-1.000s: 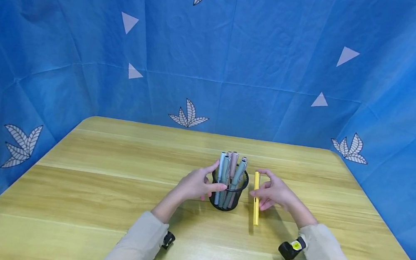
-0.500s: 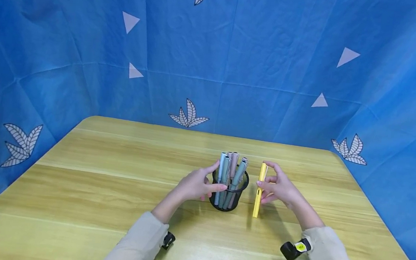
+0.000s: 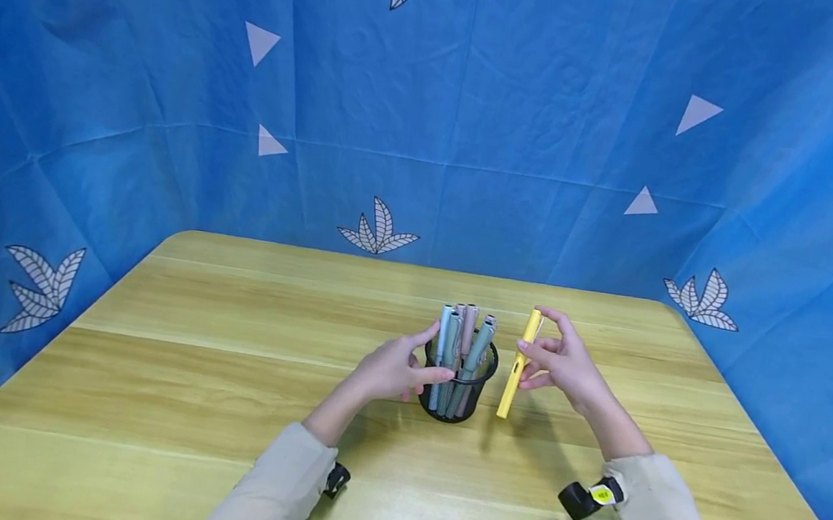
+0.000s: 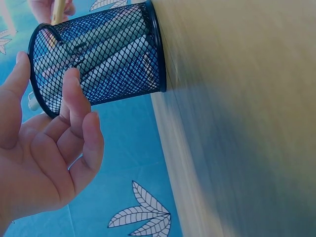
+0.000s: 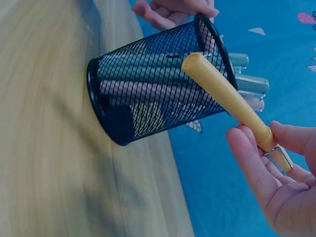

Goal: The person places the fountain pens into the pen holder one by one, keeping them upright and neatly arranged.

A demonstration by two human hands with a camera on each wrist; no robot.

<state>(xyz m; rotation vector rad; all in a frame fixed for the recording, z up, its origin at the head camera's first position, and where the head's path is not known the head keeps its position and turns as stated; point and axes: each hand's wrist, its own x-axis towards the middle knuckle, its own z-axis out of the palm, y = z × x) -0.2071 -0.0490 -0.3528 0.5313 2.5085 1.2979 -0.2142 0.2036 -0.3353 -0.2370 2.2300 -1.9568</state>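
Observation:
A black mesh pen holder (image 3: 457, 398) stands upright on the wooden table. Several capped pens (image 3: 451, 339) in pale blue, green and muted pink lean inside it. My left hand (image 3: 393, 367) grips its near-left side, the thumb across the front of the rim and the fingers round the left. To the right of the holder, my right hand (image 3: 565, 362) pinches a yellow pen (image 3: 519, 370) near its clip end. That pen is raised above the table, tilted, with its lower end toward the holder. In the right wrist view, the yellow pen (image 5: 227, 96) overlaps the holder's rim.
The wood-grain table (image 3: 174, 354) stretches out on both sides of the hands. Behind it hangs a blue cloth (image 3: 513, 119) with leaf and triangle prints. A black wrist camera (image 3: 577, 501) sits at the right sleeve, another black camera (image 3: 337, 481) at the left.
My right hand has raised the yellow pen and moved slightly away from me. The pen's lower end has swung left, toward the holder. The left hand and holder have stayed put.

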